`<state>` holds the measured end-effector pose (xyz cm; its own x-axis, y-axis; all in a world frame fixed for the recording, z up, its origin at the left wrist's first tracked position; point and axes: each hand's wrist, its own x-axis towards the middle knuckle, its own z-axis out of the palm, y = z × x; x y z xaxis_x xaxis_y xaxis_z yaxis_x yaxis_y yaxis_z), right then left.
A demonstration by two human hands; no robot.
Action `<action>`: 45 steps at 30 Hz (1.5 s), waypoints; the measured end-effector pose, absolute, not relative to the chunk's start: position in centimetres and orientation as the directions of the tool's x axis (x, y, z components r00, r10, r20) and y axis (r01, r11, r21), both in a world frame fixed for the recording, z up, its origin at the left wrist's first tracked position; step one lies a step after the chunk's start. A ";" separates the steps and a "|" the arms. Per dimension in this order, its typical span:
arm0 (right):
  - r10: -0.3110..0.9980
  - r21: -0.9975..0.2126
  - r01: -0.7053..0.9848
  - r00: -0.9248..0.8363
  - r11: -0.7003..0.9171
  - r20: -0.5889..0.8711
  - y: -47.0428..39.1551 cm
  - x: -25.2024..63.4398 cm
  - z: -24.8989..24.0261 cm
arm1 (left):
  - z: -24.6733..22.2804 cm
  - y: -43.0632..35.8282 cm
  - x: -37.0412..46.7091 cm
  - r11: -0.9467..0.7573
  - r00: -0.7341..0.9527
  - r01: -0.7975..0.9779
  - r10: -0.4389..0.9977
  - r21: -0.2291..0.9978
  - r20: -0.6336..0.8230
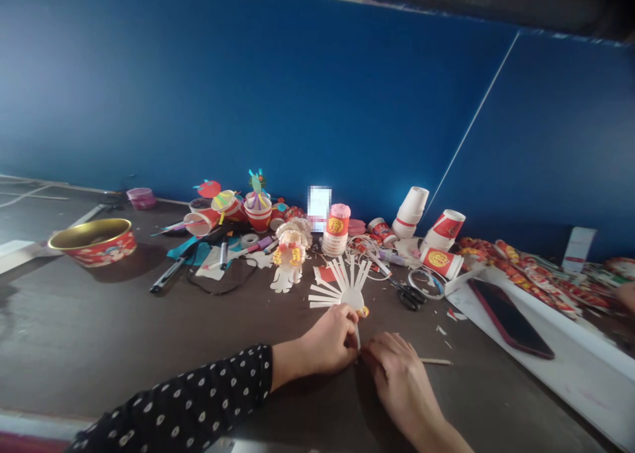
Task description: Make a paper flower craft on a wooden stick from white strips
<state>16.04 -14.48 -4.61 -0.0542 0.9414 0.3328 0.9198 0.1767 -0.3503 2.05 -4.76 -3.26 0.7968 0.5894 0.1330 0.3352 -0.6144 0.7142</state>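
A white paper cup point(351, 299) lies in front of me, its side cut into strips that fan out around the round base. My left hand point(331, 339) is closed on one strip near the base. That paper strip point(358, 336) runs toward me between my hands. My right hand point(399, 376) is closed beside the strip's near end, fingers curled down. A thin wooden stick point(437, 362) comes out from behind its fingers to the right; the grip on it is mostly hidden. A small yellow-red piece point(364, 312) sits by the cup's base.
Black scissors point(411, 297) and a tape roll point(427, 284) lie to the right. A phone point(510, 317) rests on a white tray point(570, 367). Stacked paper cups point(336, 231) stand behind, and a red-gold tin point(94, 243) at left. A marker point(171, 274) lies beyond my left arm.
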 end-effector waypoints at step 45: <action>0.923 -0.090 0.970 -0.186 0.228 0.336 -13.5 15.7 -3.1 | -2.5 -4.4 1.7 -0.581 0.818 0.289 0.562 0.761 0.118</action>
<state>15.66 -13.48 -3.07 -0.1858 0.9235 0.3356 0.9695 0.2278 -0.0902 1.66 -4.38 -2.51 0.8184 0.5624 0.1179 0.2894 -0.5807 0.7610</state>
